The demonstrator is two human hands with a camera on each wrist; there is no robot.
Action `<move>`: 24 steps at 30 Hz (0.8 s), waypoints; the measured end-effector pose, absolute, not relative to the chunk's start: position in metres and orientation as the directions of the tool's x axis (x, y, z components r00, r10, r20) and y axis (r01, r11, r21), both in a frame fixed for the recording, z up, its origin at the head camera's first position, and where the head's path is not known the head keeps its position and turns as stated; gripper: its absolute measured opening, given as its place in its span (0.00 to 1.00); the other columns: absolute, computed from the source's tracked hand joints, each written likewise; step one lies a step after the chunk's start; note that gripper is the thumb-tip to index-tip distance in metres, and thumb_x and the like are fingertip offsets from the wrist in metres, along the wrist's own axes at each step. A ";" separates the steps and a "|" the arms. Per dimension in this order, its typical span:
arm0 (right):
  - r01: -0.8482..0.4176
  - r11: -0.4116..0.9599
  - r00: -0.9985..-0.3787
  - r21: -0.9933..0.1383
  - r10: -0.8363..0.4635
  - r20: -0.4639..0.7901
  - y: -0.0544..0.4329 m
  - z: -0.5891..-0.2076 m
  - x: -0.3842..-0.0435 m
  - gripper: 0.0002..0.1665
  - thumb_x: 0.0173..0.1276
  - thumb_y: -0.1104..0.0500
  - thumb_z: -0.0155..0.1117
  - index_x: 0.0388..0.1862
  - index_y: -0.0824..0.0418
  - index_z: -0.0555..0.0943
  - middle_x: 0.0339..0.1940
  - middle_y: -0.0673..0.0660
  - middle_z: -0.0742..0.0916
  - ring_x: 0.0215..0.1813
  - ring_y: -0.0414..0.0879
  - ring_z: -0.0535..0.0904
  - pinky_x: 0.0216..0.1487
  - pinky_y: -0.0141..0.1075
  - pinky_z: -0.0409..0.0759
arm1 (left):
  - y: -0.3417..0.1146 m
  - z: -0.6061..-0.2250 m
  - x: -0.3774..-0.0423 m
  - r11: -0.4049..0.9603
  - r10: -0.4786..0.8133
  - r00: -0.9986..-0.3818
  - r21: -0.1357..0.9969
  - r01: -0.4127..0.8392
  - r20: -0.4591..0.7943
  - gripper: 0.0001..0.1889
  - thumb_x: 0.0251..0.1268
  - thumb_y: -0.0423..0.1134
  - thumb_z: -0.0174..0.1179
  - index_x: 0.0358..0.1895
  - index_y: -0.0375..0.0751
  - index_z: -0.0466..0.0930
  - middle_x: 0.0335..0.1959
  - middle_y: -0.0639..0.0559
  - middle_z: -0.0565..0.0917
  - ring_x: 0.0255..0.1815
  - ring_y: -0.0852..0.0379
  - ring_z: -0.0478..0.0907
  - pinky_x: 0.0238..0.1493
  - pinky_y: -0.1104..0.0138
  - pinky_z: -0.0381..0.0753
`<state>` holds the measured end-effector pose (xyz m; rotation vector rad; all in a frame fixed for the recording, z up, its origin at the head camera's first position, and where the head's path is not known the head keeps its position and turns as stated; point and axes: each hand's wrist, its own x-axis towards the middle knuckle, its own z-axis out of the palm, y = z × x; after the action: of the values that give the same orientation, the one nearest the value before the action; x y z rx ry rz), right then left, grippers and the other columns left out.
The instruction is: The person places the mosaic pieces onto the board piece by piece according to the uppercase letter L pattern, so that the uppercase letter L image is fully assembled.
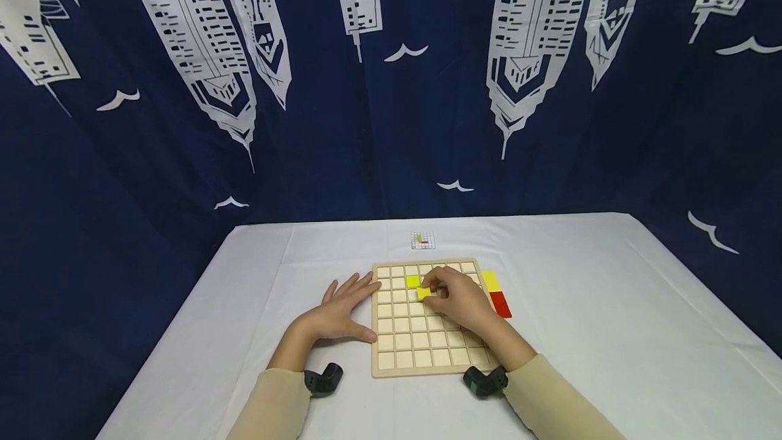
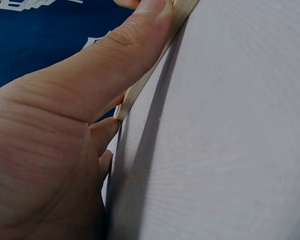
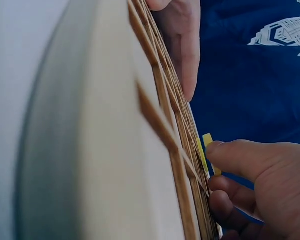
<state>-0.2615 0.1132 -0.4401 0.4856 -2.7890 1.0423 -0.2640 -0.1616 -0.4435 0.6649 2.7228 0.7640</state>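
A wooden grid board point(image 1: 404, 360) with square cells lies on the white table. My left hand point(image 1: 336, 314) rests at its left edge, fingers straight and spread; in the left wrist view the thumb point(image 2: 125, 47) lies against the wooden rim. Over the upper middle cells, my right hand point(image 1: 459, 299) pinches a small yellow square tile point(image 1: 423, 294) between thumb and fingers. The right wrist view shows this tile point(image 3: 207, 141) tilted on edge, close to the grid. A second, brighter yellow tile point(image 1: 413, 282) sits in a cell just up and left of it.
Past the board's right edge lie yellow pieces point(image 1: 491, 282) and red pieces point(image 1: 501, 305), partly behind the right hand's side of the board. A small printed grid card point(image 1: 423, 241) lies beyond the far edge. A dark blue patterned cloth point(image 1: 379, 155) hangs behind the table.
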 end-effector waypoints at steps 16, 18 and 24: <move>-0.338 0.739 -0.941 -0.583 -0.246 0.234 0.111 -0.446 -0.260 0.06 0.60 0.55 0.75 0.35 0.44 0.87 0.39 0.42 0.86 0.33 0.38 0.72 0.38 0.32 0.72 | -0.161 -0.442 -0.264 0.761 0.480 -0.871 0.543 0.356 -0.101 0.56 0.43 0.58 0.78 0.79 0.53 0.58 0.84 0.53 0.49 0.85 0.44 0.37 0.82 0.42 0.27; -0.341 0.739 -0.940 -0.580 -0.251 0.233 0.111 -0.445 -0.260 0.07 0.61 0.56 0.74 0.37 0.44 0.88 0.40 0.42 0.86 0.33 0.38 0.72 0.37 0.32 0.72 | -0.161 -0.443 -0.264 0.762 0.479 -0.872 0.542 0.355 -0.102 0.56 0.42 0.58 0.77 0.79 0.54 0.58 0.84 0.53 0.49 0.85 0.45 0.37 0.82 0.42 0.27; -0.362 0.743 -0.932 -0.563 -0.275 0.236 0.112 -0.445 -0.259 0.09 0.63 0.56 0.72 0.42 0.44 0.89 0.40 0.41 0.86 0.32 0.36 0.72 0.33 0.29 0.71 | -0.162 -0.444 -0.265 0.764 0.477 -0.873 0.540 0.354 -0.103 0.56 0.42 0.58 0.77 0.79 0.54 0.58 0.84 0.53 0.49 0.85 0.45 0.37 0.82 0.41 0.27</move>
<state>-0.2593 0.1119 -0.4447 0.5148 -2.8026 0.9491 -0.2652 -0.1615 -0.4444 0.6519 2.7262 0.7648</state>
